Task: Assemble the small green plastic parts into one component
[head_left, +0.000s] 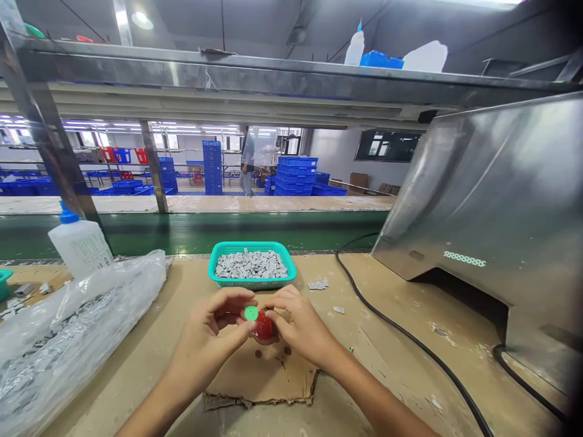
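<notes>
My left hand (218, 334) pinches a small round green disc (251, 313) between thumb and fingers, its flat face showing small dark dots. Right beside the disc is a shiny red rounded object (264, 328), which my right hand (298, 318) touches with its closed thumb and fingers; what those fingertips grip is too small to make out. Both hands are above a torn piece of cardboard (262, 379) with dark spots on it. Just beyond them sits a teal basket (252, 283) full of small grey-white parts.
A clear plastic bag (91, 328) of grey parts and a white bottle (82, 246) with a blue cap stand at left. A black cable (401, 331) crosses the table at right, beside a large metal housing (492, 212). A person (247, 161) stands far back.
</notes>
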Demonstrator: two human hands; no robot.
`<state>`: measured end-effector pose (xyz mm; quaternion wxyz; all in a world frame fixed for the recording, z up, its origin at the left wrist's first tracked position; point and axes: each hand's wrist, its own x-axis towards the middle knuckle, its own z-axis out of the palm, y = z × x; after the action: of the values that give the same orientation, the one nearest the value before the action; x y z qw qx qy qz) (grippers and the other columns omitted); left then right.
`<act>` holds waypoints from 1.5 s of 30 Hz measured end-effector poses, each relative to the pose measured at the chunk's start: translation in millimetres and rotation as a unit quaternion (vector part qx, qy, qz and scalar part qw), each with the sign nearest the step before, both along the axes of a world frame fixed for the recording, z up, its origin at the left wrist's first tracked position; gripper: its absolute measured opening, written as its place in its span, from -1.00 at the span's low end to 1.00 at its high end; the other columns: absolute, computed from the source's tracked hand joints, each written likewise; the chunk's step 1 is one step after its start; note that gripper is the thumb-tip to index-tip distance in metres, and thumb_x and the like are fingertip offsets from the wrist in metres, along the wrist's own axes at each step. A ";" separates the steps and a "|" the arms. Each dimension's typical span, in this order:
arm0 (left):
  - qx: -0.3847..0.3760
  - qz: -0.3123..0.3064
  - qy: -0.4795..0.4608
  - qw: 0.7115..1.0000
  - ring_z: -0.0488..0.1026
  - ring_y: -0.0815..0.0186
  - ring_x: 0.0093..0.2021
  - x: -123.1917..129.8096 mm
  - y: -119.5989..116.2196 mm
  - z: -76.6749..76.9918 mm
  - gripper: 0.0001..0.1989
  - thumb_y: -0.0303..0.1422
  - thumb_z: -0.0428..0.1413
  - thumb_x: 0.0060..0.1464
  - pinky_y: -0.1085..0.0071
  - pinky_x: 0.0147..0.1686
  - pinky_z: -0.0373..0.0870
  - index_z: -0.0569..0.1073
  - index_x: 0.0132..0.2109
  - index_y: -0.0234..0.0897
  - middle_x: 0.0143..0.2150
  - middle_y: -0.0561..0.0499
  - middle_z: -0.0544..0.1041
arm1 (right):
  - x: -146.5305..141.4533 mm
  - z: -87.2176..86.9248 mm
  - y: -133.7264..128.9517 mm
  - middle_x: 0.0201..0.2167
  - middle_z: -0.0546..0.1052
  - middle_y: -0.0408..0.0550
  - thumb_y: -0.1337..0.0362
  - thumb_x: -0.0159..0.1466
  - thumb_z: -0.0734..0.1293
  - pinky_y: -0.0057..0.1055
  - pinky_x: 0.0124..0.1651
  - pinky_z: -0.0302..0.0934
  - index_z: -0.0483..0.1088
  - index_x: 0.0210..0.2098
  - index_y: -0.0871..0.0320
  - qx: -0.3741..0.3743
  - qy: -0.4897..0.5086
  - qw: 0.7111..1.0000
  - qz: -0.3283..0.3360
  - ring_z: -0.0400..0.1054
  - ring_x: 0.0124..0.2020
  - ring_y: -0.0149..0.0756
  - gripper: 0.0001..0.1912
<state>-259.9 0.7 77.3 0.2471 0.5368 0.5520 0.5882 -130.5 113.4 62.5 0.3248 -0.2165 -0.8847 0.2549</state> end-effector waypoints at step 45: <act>-0.156 -0.033 -0.511 0.845 0.48 0.37 -0.43 33.0 0.7 -6.4 -0.73 -0.43 0.34 -0.46 0.59 -0.40 0.41 0.52 -0.46 -0.36 -0.45 -0.05 0.56 | 38.2 29.6 -33.8 -0.38 0.51 -0.20 0.50 0.07 0.32 -0.67 -0.23 0.34 0.42 -0.36 0.06 -0.201 0.178 0.957 0.107 0.41 -0.32 -0.43 -0.78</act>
<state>-226.9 1.4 70.9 0.5937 0.1321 0.4137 0.6774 -92.3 79.6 92.0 0.3977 -0.1325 -0.7613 0.4947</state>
